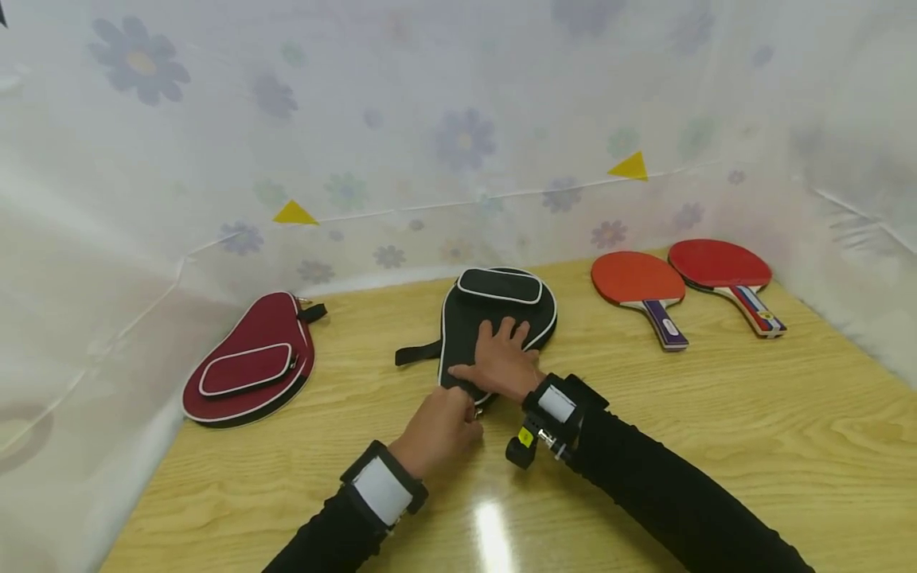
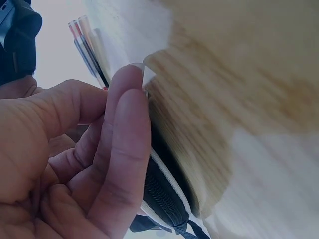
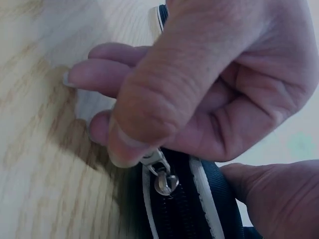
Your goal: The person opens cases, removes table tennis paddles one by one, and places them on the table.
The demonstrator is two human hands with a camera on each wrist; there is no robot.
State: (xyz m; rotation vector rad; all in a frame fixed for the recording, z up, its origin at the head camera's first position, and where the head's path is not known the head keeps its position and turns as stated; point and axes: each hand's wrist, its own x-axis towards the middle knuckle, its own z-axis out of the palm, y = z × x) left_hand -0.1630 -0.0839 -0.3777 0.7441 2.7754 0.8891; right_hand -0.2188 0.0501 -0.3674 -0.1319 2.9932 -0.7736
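Observation:
A black table tennis bat case [image 1: 466,322] with white piping and a small front pocket lies on the table, its narrow end towards me. My right hand [image 1: 503,362] rests on it with fingers spread, pressing the fabric. At the narrow end, my left hand [image 1: 438,430] pinches the metal zipper pull [image 3: 155,162] between thumb and curled fingers. The right wrist view shows the pull and slider on the dark zip along the case's side. In the left wrist view, fingers hide the pull, while zip teeth [image 2: 164,194] show below them.
A maroon bat case [image 1: 251,358] lies at the left. Two table tennis bats, one orange-red [image 1: 636,277] and one darker red [image 1: 719,264], lie at the right. A flowered sheet [image 1: 401,143] hangs behind the wooden table [image 1: 752,430].

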